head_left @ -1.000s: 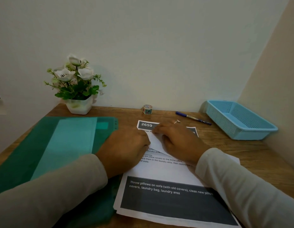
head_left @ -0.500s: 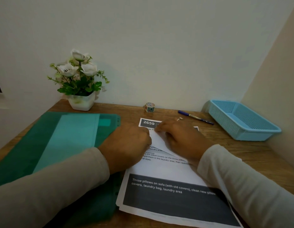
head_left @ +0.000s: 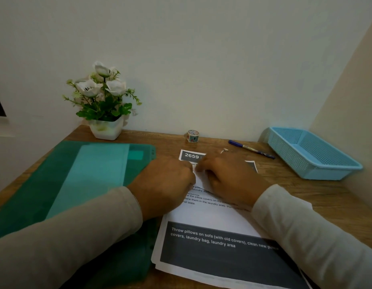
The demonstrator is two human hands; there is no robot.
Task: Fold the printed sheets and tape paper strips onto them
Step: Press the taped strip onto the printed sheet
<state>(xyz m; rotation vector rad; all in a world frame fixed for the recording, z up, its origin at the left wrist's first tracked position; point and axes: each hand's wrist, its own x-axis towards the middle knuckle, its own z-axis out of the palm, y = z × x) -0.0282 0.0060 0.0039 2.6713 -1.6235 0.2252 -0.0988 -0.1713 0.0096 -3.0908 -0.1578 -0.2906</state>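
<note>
Working at the far end of the printed sheet [head_left: 212, 217], the left hand [head_left: 166, 182] and right hand [head_left: 231, 180] are meeting knuckle to knuckle over a white flap of paper [head_left: 199, 178] lying on it. Both sets of fingers are bending downward with their tips hidden, so it cannot be told whether they are pinching the flap or only pressing it.

The likely trouble is a crooked crease. The sheet is lying loose on other sheets and seems held only at its far end, so a sideways push could be sliding it askew toward the green folder [head_left: 87, 180] just beside it. The tape roll [head_left: 192, 136] is sitting well apart by the wall, and reaching for it would be leaving the flap free to spring up.

The sheet is lying flat on the table [head_left: 306, 195] directly before the person. Its long axis is running from the person toward the wall, slightly skewed, with the "2659" heading at the far end and the print facing the person.
</note>
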